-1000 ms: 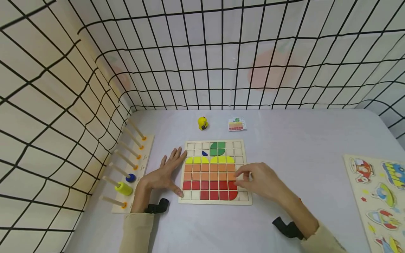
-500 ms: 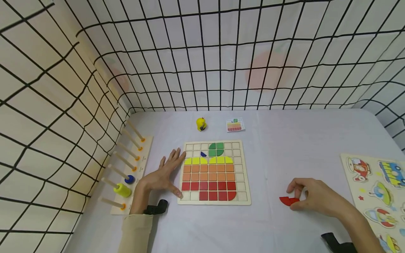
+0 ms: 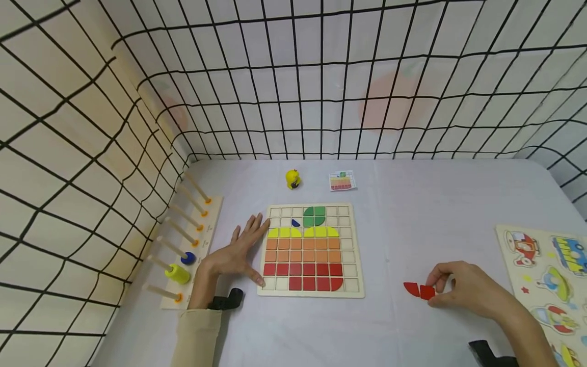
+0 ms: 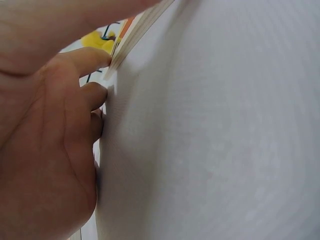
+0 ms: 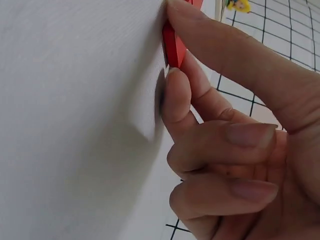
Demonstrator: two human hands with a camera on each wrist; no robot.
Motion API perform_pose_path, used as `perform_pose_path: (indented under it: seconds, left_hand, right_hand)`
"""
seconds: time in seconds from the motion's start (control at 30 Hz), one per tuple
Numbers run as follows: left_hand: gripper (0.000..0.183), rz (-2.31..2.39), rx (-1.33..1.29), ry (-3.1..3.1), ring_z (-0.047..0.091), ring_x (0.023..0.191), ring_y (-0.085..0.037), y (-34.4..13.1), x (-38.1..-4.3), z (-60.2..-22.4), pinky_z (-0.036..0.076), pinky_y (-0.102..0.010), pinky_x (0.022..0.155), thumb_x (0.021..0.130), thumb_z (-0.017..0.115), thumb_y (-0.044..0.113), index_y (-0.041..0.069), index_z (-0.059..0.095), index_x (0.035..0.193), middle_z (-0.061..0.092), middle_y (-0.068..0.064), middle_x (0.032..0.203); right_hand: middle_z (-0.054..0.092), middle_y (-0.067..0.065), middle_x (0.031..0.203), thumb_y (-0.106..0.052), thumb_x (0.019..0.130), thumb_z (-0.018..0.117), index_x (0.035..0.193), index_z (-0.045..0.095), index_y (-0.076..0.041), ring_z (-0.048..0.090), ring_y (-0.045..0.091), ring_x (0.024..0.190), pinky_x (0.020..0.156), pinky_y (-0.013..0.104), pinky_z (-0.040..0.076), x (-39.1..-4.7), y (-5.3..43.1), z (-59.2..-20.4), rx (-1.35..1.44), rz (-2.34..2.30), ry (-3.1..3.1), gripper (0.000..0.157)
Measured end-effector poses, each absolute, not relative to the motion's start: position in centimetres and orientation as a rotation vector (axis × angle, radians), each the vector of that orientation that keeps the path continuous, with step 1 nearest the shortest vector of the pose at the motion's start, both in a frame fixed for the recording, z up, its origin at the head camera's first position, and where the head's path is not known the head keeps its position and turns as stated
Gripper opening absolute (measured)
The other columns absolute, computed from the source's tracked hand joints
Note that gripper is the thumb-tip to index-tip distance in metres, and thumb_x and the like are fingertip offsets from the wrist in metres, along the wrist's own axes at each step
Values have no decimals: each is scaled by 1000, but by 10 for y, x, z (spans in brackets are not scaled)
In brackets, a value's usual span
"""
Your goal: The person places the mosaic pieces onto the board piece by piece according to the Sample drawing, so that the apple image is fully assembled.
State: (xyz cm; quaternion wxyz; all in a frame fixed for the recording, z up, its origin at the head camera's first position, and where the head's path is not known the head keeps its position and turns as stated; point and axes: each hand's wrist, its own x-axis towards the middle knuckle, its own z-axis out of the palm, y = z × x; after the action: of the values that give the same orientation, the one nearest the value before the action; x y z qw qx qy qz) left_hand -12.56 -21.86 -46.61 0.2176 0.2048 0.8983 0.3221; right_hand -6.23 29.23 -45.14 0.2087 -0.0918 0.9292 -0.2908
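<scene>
A wooden grid board [image 3: 353,255] lies on the table, partly filled with red, orange, yellow and green tiles and one small blue piece [image 3: 295,223]. My left hand [image 3: 236,255] rests spread at its left edge, with thumb and fingertips against the rim. To the right of the board, my right hand [image 3: 468,288] pinches a red square tile [image 3: 427,292] between thumb and fingers, low over the cloth. That tile's red edge [image 5: 172,47] shows between the fingertips in the right wrist view. Beside it lies a red quarter-round tile [image 3: 411,289].
A small picture card [image 3: 342,181] and a yellow duck figure [image 3: 293,179] sit behind the board. At left stands a peg board [image 3: 208,229] with upright pegs and a few rings. A vehicle puzzle board [image 3: 513,255] lies at far right. Black netting [image 3: 321,102] surrounds the table.
My right hand has left the board's right edge and moved right to the loose red tiles, where it now pinches the square one. The left hand stays in place.
</scene>
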Motion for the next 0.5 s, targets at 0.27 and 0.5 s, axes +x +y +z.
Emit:
perform_pose_path:
  seconds: [0.27,0.5]
  left_hand:
    - [145,921,566,2481,-19,161,-37,-220,-125,-465,-14,-65,126,60,101,35,15,6,168,-12,-15,175]
    - [145,921,575,2474,-19,161,-36,-220,-125,-467,-15,-64,127,60,101,36,15,6,168,-13,-14,175]
  right_hand:
    - [62,-5,80,-29,81,86,95,71,-14,49,6,71,60,22,39,-70,284,-445,-246,-712,2638,26]
    - [65,-5,81,-30,81,88,97,73,-14,51,11,68,55,22,41,-84,240,-430,-317,-879,2668,27]
